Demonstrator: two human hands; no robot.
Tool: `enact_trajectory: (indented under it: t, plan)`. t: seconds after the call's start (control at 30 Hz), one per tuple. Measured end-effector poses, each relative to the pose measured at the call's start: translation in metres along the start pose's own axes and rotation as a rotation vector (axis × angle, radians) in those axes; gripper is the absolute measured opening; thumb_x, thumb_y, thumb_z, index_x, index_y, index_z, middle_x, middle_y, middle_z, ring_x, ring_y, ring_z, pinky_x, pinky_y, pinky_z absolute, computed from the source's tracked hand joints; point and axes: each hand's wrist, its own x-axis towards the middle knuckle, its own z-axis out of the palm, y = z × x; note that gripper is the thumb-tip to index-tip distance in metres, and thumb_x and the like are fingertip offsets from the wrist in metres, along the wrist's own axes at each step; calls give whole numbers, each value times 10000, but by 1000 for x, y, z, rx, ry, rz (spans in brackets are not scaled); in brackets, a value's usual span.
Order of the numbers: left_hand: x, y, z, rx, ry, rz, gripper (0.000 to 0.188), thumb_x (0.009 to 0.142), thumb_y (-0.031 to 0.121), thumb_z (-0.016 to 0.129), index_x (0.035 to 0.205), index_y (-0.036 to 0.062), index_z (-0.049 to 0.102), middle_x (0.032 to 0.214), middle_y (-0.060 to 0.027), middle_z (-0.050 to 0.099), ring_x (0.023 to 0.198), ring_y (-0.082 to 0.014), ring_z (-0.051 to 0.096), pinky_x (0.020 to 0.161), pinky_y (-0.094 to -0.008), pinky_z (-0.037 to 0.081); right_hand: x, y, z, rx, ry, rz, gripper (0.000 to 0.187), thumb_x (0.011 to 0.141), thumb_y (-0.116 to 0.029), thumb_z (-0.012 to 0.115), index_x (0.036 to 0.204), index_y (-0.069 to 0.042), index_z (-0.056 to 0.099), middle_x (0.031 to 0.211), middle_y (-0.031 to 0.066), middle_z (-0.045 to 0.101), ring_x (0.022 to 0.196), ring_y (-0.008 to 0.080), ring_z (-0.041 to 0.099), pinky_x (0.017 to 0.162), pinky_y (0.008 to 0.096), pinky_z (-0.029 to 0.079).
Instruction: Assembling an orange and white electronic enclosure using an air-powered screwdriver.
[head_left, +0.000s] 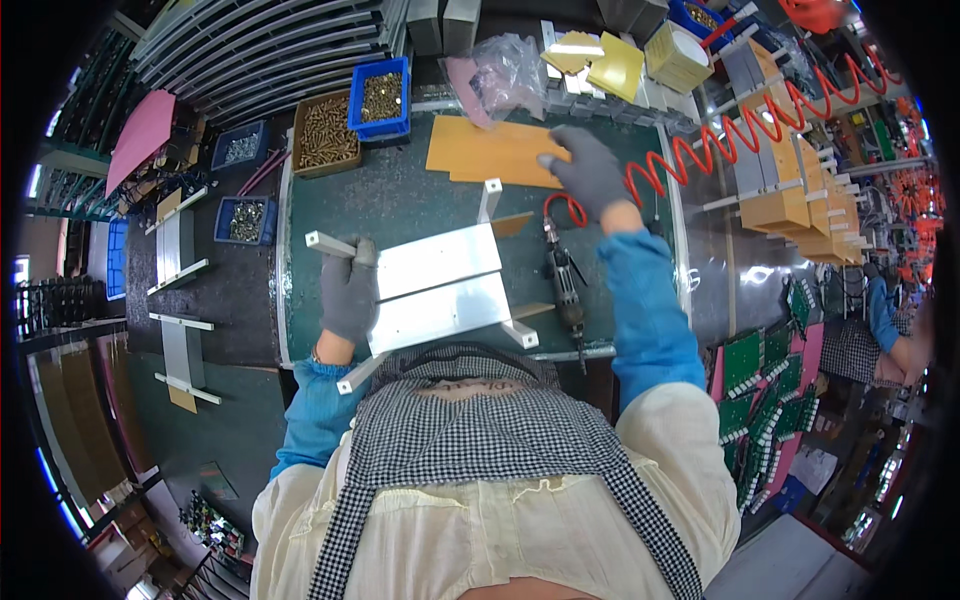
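My left hand, in a dark grey glove, is closed on the left edge of a silvery metal frame. Two flat plates form its middle, and pale square bars with holes in their ends stick out at its corners. My right hand, gloved too, reaches over the right end of some flat orange sheets. Its thumb and fingers are apart; whether they touch the sheets I cannot tell. A dark power screwdriver with a coiled red hose lies between the frame and my right forearm.
Screws fill a cardboard box and a blue bin at the back left. Two more blue bins stand farther left. Clear plastic wrap and yellow pieces sit at the back. Similar metal frames lie at left.
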Motion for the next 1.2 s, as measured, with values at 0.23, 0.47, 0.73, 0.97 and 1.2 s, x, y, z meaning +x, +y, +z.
enact_trajectory:
  t: [0.23,0.47,0.73,0.97,1.2]
  plan:
    - [-5,13,-5,134,-13,-6,234,946,217,545,905,-9,589,820,-148,570,768,-274,551,688,-400,424,73,42,65,-710,-634,-14,1149,577,-413,868,1494,-123,240,1516,214,279,1393,391,297,1084,454,356]
    - [-1,16,-6,141,5,-47,207,924,208,558,924,4,597,908,-173,546,844,-306,549,747,-404,434,63,33,60,-780,-620,-101,1143,582,-401,870,1498,-139,238,1474,219,330,1369,399,329,1044,505,375]
    - [-3,14,-5,187,-22,-61,221,939,226,552,934,9,593,926,-159,532,844,-295,551,762,-399,438,31,32,52,-935,-440,-174,1014,667,-434,810,1488,-161,281,1488,227,315,1354,397,355,1006,494,403]
    - [-9,18,-7,167,-34,-61,208,938,221,562,926,16,597,918,-149,533,850,-287,547,762,-396,437,34,37,55,-765,-723,-221,1042,664,-457,788,1506,-150,256,1507,234,290,1346,418,363,1023,493,400]
    - [-7,13,-6,175,-8,-25,209,935,222,571,923,16,607,895,-144,533,825,-276,543,745,-389,437,37,17,72,-776,-791,-205,912,706,-310,709,1489,-112,285,1493,267,287,1269,415,450,996,495,422]
